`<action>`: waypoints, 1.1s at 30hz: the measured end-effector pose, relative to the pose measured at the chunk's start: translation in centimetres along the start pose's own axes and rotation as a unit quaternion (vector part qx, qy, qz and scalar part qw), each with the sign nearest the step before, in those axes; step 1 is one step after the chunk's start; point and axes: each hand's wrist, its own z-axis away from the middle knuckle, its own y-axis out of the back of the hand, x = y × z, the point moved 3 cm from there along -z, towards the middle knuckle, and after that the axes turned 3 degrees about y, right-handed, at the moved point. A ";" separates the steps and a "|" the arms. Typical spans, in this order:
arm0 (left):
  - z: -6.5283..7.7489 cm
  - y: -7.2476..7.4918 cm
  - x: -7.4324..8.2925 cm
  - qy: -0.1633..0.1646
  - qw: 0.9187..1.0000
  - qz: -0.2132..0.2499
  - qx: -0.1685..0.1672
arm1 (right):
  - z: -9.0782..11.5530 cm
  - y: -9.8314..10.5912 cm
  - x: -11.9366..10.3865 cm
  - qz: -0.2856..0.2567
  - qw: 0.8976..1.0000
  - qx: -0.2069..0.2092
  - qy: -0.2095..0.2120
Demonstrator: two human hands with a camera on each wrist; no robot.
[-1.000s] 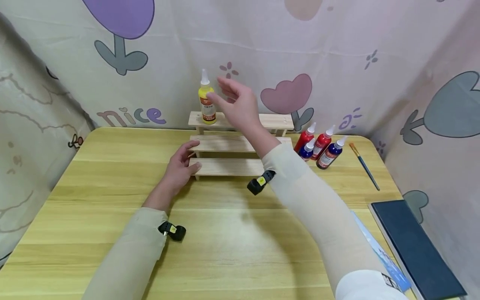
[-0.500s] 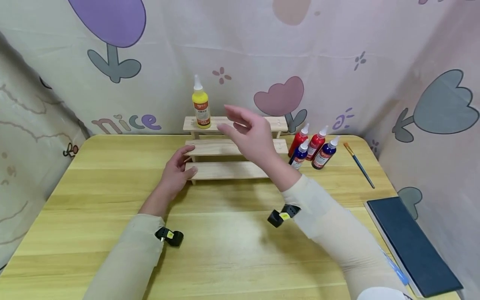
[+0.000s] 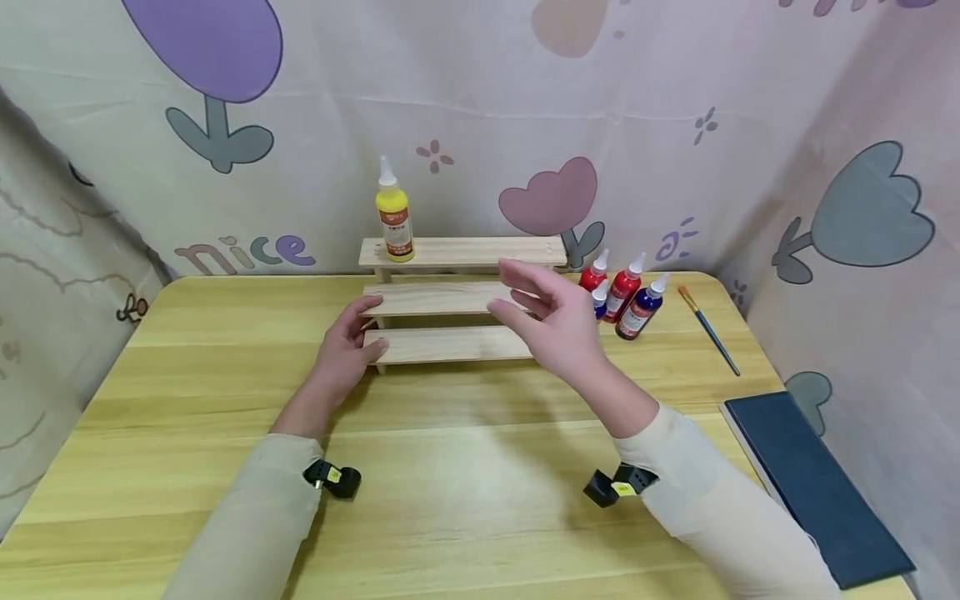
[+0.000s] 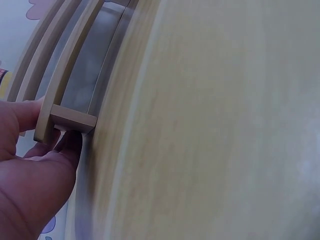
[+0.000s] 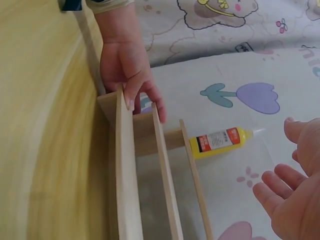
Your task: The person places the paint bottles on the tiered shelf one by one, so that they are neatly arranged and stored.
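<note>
A three-tier wooden shelf rack stands at the back of the table. My left hand grips its left end, thumb over the lowest board and fingers bent around the side; the left wrist view shows this hand at the board's end support. On the top tier, at the left, a yellow paint bottle with a white nozzle stands upright. My right hand hovers in front of the rack's right end, fingers loosely bent and nothing in them. In the right wrist view, the yellow bottle is apart from that hand.
Right of the rack stand two red paint bottles and two blue ones, the nearer-left blue one partly hidden by my right hand. A paintbrush lies beyond them. A dark blue book lies at the table's right edge.
My right hand has drawn away from beside the yellow bottle, moving right and toward me. The bottle stays on the top tier, and my left hand keeps its hold on the rack.
</note>
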 end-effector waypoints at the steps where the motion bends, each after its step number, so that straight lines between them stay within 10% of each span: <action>1: 0.0 0.0 0.0 -0.001 1.000 0.002 0.000 | 0.3 0.3 0.1 0.004 1.000 0.000 0.003; 19: 0.1 0.1 -0.1 -0.003 1.000 0.005 -0.004 | 4.0 8.4 1.1 0.092 0.989 0.114 0.024; 33: 0.2 0.0 -0.1 0.000 1.000 0.001 -0.003 | 4.2 11.3 5.2 0.113 0.976 0.156 -0.100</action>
